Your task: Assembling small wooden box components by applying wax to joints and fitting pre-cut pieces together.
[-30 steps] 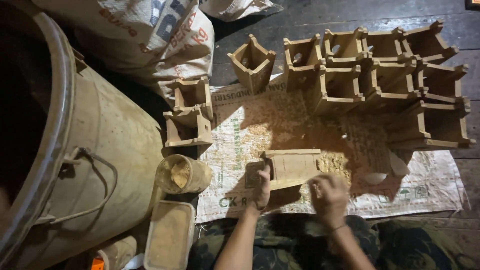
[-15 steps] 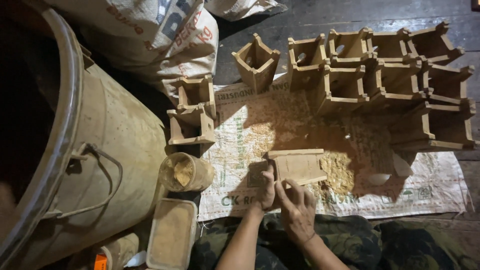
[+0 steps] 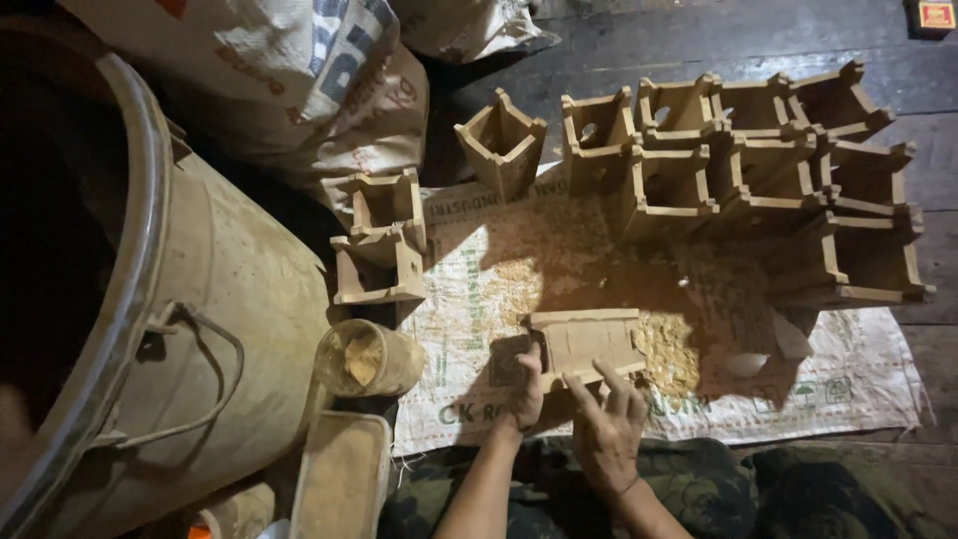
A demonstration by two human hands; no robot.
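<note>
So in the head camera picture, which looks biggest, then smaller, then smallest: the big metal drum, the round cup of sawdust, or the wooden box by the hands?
1. Metal drum: by far the largest, though it sits nearest the camera.
2. Wooden box, touched by the left hand and right hand.
3. Round cup: looks close in size to the box, so this order is unsure.

We see a tan, dust-coated wooden box mould [image 3: 587,344] lying on a white woven sack [image 3: 848,384] printed with green lettering. Pale yellow sawdust [image 3: 667,351] speckles the sack. The stacked wooden box moulds [image 3: 758,170] are light brown. Our trousers [image 3: 798,494] show a dark green camouflage pattern, and the floor [image 3: 699,40] is dark grey-brown planking.
</note>
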